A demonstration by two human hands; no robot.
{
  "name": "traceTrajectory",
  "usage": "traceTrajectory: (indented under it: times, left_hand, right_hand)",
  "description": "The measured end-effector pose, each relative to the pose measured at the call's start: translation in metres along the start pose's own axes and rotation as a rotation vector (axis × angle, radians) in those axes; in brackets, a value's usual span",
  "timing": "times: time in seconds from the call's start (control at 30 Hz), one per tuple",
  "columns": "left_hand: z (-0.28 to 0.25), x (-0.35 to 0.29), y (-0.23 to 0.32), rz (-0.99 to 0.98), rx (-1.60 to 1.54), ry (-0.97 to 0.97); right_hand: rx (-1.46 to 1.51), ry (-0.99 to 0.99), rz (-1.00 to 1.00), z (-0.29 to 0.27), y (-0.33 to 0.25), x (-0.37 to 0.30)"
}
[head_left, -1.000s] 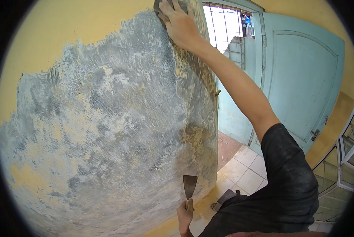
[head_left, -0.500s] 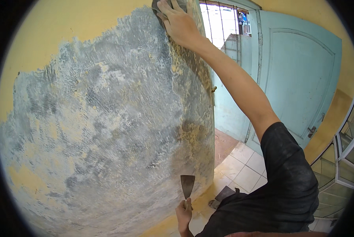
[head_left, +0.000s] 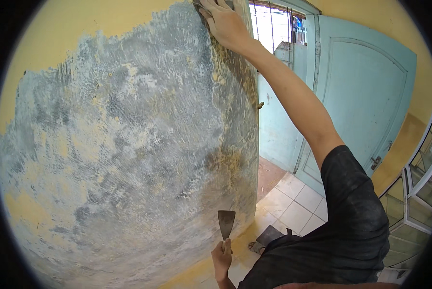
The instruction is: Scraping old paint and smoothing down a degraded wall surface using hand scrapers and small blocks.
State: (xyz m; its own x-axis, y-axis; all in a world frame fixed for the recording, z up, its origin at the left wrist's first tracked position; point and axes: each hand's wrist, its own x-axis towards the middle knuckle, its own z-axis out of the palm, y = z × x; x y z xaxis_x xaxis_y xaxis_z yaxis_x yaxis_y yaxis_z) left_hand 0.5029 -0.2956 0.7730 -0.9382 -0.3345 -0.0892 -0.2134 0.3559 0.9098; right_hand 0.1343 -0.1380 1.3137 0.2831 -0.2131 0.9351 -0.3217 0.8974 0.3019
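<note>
My right hand (head_left: 225,24) reaches up at the top of the wall (head_left: 143,120), its fingers spread over a dark flat pad (head_left: 229,4) pressed to the surface near the wall's right edge. Only bits of the pad show around the fingers, so I cannot tell its exact kind. Low in front of the wall, my left hand (head_left: 221,257) grips a putty knife (head_left: 226,222) by its handle, the dark flared blade pointing up. Patchy grey and white filler covers most of the wall, with yellow paint above and in spots lower down.
To the right stands an open pale-green door (head_left: 365,91) beside a doorway with a barred opening (head_left: 276,29). White floor tiles (head_left: 295,214) lie below. White-framed glass panels (head_left: 408,192) lean at the far right. A sandalled foot (head_left: 257,247) shows near a dark flat piece (head_left: 269,234).
The view has shifted slightly, so the wall appears a little higher. My right hand stays on the pad near the top edge; the putty knife remains upright in my left hand.
</note>
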Motion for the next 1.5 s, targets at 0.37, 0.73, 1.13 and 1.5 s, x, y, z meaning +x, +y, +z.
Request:
traceTrajectory:
  times: [0.37,0.73,1.13,1.5]
  left_hand:
    - [-0.009,-0.001,-0.01,-0.019,-0.006,0.119]
    - [-0.003,0.01,-0.007,0.0,0.007,0.092]
    - [0.004,0.01,-0.017,-0.003,0.015,0.066]
    - [0.004,0.007,-0.004,-0.053,0.011,0.049]
  right_hand:
    - [0.23,-0.097,0.254,0.027,0.011,0.052]
    - [0.314,-0.125,0.248,0.029,0.028,0.096]
    - [0.121,-0.118,0.016,0.032,0.025,0.051]
    - [0.236,-0.085,-0.04,0.019,0.007,-0.002]
